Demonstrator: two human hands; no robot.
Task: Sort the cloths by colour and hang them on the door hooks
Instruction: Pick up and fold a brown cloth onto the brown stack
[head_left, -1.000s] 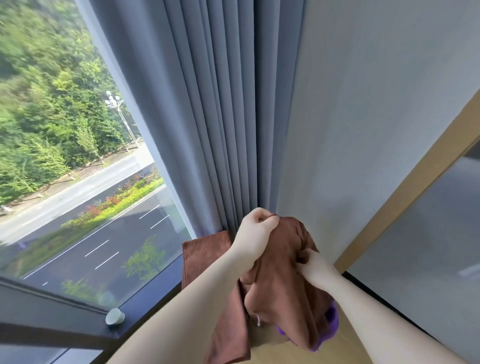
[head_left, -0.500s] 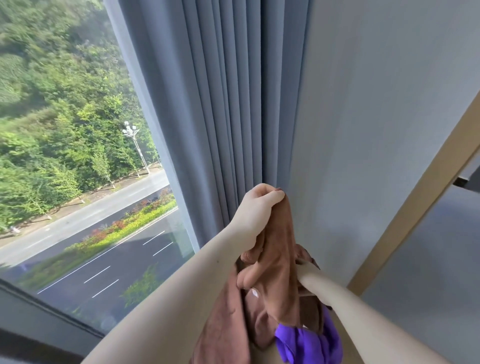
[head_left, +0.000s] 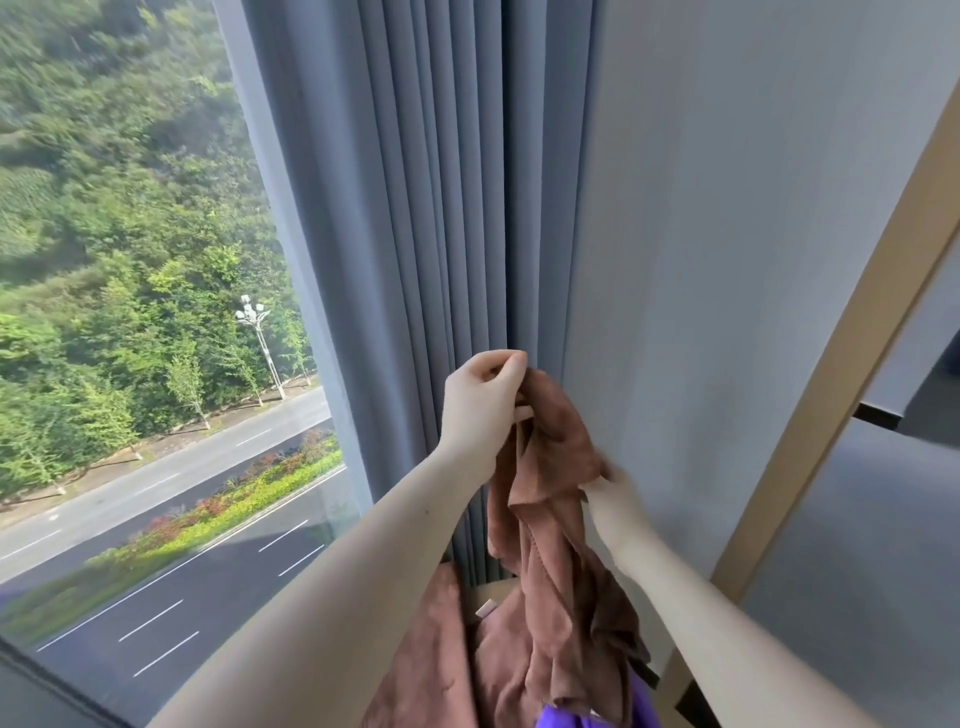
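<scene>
Up high, the left hand (head_left: 480, 410) pinches the top of the brown cloth (head_left: 550, 545). The right hand (head_left: 613, 496) holds its side. A purple cloth (head_left: 558, 719) peeks out below.

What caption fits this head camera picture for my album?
Left hand and right hand hold a soft brown cloth before a grey-blue pleated curtain, purple cloth below.

Our one head-worn wide-angle view faces forward and slightly down, close above our left hand (head_left: 482, 410) and right hand (head_left: 614, 500) at lower centre, the pleated grey-blue fabric curtain (head_left: 415, 234) straight ahead.
</scene>
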